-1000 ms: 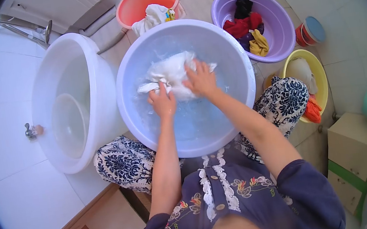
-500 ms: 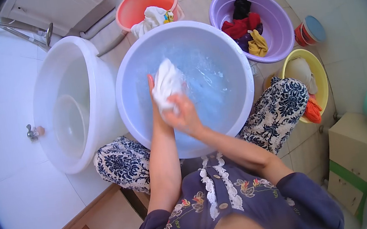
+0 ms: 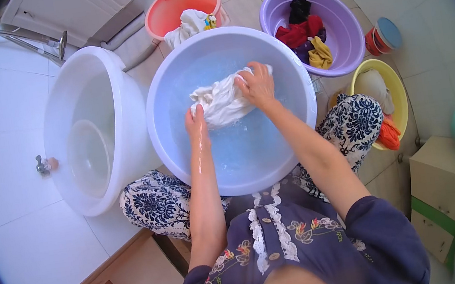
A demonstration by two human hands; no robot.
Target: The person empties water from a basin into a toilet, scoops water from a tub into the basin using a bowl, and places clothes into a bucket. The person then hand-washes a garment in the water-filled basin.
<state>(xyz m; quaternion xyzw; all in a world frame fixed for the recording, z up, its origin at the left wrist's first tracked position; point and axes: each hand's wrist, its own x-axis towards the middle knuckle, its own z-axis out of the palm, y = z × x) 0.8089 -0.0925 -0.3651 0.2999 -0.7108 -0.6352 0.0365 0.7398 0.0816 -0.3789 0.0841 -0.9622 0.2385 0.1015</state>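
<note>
A wet, bunched white cloth stretches sideways between my hands, above or in the bluish water of a large pale lavender basin. My left hand grips the cloth's left end, thumb on top and the other fingers partly hidden; water glistens along that forearm. My right hand is closed over the right end, near the far right side of the basin. Whether the cloth's underside touches the water I cannot tell. The basin stands between my knees, which are in patterned trousers.
A white tub stands at the left beside a wall tap. Beyond the basin are a red tub with a white garment and a purple basin holding dark, red and yellow clothes. A yellow bucket with clothes stands at the right.
The cloth has gone from an upright bunch to a sideways spread. My right hand has moved right and away from me, apart from my left hand, which is slightly lower.
</note>
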